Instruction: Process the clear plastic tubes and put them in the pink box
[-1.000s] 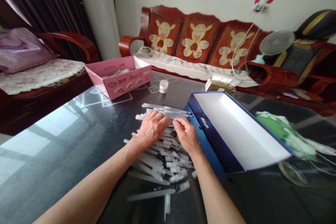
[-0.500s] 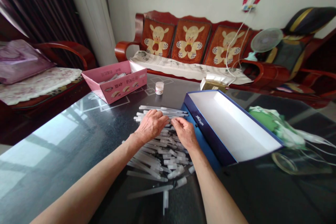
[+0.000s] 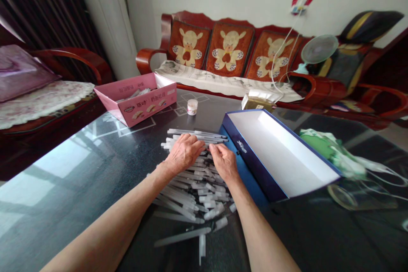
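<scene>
My left hand is closed, fingers curled, over a heap of translucent white pen parts on the dark table. Facing it, my right hand pinches with thumb and forefinger. Between the fingertips of both hands is a slim pen, mostly hidden by the fingers. Below my hands, long frosted pen barrels lie to the left and short pen caps to the right. Just beyond my hands rests a row of capped-looking pens, lying side by side.
A pink box with white pieces inside stands at back left, beside a small white tub. To the right lies an open blue box with a white inside. Farther right are a green-and-white bag and a tissue box.
The view has shifted slightly. My fingertips have drawn a little apart; both hands otherwise keep nearly the same place and grip.
</scene>
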The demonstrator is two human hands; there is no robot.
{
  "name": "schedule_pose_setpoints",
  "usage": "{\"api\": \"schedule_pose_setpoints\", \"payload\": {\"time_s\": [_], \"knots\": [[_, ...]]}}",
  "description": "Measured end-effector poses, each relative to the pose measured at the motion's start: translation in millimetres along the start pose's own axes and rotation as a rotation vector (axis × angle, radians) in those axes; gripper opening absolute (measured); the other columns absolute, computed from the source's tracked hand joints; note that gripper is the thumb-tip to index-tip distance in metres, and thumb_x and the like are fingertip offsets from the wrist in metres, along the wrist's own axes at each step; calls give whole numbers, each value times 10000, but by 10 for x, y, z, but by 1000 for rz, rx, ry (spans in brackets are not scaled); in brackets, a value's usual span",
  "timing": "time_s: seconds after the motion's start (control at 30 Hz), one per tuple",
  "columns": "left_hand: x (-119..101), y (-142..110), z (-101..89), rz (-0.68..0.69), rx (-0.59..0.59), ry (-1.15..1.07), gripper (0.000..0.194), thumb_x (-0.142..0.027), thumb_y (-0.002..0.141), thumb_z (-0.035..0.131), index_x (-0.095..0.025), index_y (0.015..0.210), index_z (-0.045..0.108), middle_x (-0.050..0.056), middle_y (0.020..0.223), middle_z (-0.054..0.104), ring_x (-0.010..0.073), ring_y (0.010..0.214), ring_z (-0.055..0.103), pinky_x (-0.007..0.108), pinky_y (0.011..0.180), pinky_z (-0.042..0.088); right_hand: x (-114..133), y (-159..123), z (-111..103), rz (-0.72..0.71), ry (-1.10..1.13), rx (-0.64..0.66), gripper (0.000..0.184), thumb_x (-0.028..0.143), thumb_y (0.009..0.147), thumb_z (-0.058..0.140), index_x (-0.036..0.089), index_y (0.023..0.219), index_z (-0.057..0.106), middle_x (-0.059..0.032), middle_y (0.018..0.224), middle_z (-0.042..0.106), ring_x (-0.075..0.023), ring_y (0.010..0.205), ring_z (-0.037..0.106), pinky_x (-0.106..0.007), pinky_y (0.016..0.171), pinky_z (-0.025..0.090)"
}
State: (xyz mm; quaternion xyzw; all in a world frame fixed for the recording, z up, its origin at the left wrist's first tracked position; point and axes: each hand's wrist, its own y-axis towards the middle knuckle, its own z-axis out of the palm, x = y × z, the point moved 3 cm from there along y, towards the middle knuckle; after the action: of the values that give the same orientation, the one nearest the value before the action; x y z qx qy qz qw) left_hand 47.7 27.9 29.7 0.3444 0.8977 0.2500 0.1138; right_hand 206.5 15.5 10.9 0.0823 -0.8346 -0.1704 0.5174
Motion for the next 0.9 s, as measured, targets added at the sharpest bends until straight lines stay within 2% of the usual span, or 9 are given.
{"api": "schedule_pose_setpoints", "payload": {"time_s": [0.1, 0.2, 0.3, 0.4, 0.5, 0.57, 0.73, 0.9], "knots": [[-8, -1, 6, 1, -2, -13, 325, -340, 980, 371, -190, 953, 658, 42, 760, 564, 173, 750, 488, 315, 748, 376, -20, 4, 12, 2, 11, 21, 298, 421, 860, 514, 196, 792, 697, -46, 794, 689, -191, 764, 626, -305, 734, 489], [-11, -5, 11, -5, -2, -22, 338, -341, 983, 361, -187, 952, 661, 45, 755, 564, 172, 747, 490, 314, 743, 379, -33, 4, 30, 29, 88, 40, 239, 389, 814, 574, 201, 898, 695, -50, 887, 715, -201, 830, 644, -309, 746, 507], [-14, -4, 21, -8, -2, -9, 331, -339, 979, 371, -188, 951, 664, 44, 749, 563, 175, 749, 491, 313, 737, 375, -24, 2, 18, 38, 94, 12, 299, 405, 816, 579, 196, 1007, 672, -72, 993, 711, -209, 889, 649, -320, 777, 509], [-19, -1, 35, -7, 2, 1, 318, -335, 975, 383, -186, 952, 663, 42, 750, 567, 176, 744, 486, 312, 736, 371, -14, 4, -10, 4, -24, -37, 320, 448, 878, 490, 195, 890, 686, -81, 939, 705, -215, 898, 638, -330, 824, 483], [-20, 2, 43, -5, 8, 1, 338, -349, 979, 369, -183, 950, 662, 43, 757, 570, 179, 742, 480, 316, 736, 372, -39, 10, 5, -3, -97, 16, 366, 449, 908, 433, 205, 778, 673, -68, 838, 695, -216, 845, 637, -323, 790, 474], [-17, 3, 43, -6, 10, 1, 346, -355, 981, 362, -183, 948, 661, 44, 758, 570, 180, 744, 480, 318, 735, 374, -61, 14, 18, -5, -70, 44, 334, 435, 903, 445, 209, 795, 667, -58, 836, 694, -210, 836, 638, -310, 768, 480], [0, -1, 34, -22, 12, -1, 337, -341, 982, 358, -184, 957, 655, 45, 761, 570, 172, 742, 489, 316, 730, 378, -61, 17, -6, -8, 9, 19, 212, 363, 841, 522, 204, 897, 651, -50, 905, 698, -207, 877, 631, -314, 797, 490], [3, -3, 27, -23, 1, -7, 351, -337, 985, 344, -182, 934, 655, 43, 747, 564, 173, 731, 486, 319, 722, 378, -2, 3, -40, 18, 21, 20, 161, 297, 771, 558, 206, 875, 640, -45, 897, 696, -213, 871, 628, -340, 831, 483]]}}
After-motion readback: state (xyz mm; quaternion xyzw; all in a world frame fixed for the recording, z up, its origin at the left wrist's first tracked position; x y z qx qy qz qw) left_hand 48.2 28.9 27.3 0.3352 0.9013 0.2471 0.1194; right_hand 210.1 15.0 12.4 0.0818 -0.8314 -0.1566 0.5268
